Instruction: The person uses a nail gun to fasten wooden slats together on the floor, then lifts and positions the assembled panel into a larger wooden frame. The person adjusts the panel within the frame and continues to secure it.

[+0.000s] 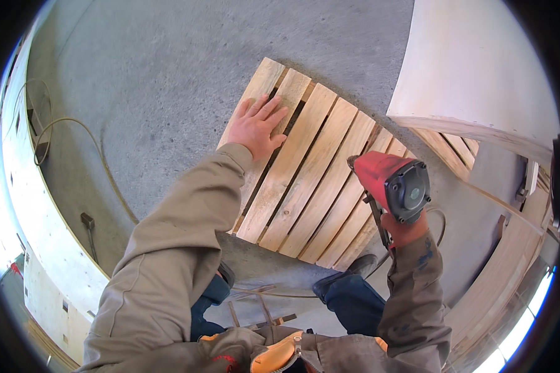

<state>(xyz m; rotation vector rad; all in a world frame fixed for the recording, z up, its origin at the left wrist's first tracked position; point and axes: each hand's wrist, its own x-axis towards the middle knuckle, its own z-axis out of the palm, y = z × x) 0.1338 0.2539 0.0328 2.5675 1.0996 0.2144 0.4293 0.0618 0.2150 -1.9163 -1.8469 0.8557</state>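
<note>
A slatted panel of pale wooden boards lies at a slant on the grey floor in front of me, with narrow gaps between its slats. My left hand rests flat with spread fingers on the boards at its left side. In my right hand I grip a red and black nail gun by its handle. Its nose points left and away, over the boards on the right; whether it touches the wood I cannot tell. The gun's body hides part of those slats and most of my right fingers.
A large pale wooden panel stands at the upper right, with another slatted piece under it. On the left, a thin hose curves across the floor near a hammer. Loose wood sticks lie between my feet.
</note>
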